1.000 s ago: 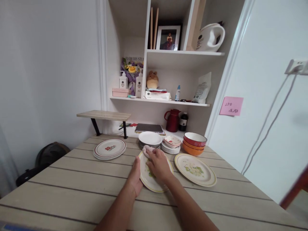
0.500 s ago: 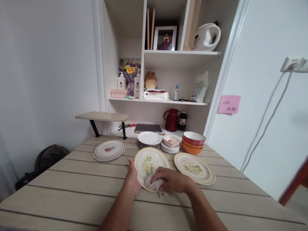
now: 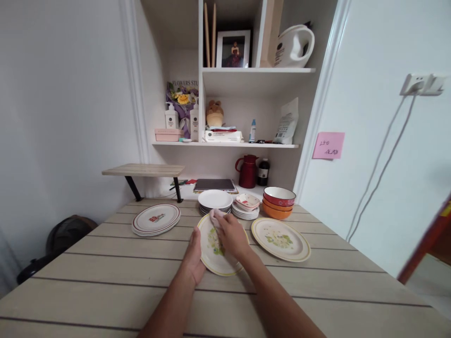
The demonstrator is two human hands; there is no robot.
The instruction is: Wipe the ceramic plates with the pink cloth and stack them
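A round plate (image 3: 212,259) with a yellow rim and a green leaf pattern is in front of me, near the middle of the table. My left hand (image 3: 194,256) grips its left edge, thumb along the rim and the other fingers partly hidden beneath. My right hand (image 3: 230,233) is closed on a pale pinkish cloth (image 3: 216,216), pressed against the plate's far rim. Just to the right lies a larger plate (image 3: 298,246) with the same yellow rim and leaf design, touched by neither hand.
Behind the plate are a stack of white plates (image 3: 214,199), small dishes (image 3: 246,202) on saucers, and stacked red and orange bowls (image 3: 278,202). Red-rimmed plates (image 3: 157,219) lie at left, near a small raised wooden shelf (image 3: 144,170). A red jug (image 3: 248,171) stands further back.
My right hand has moved the cloth from the plate's near edge up to its far rim. My left hand still holds the left edge. The whole view has shifted slightly.
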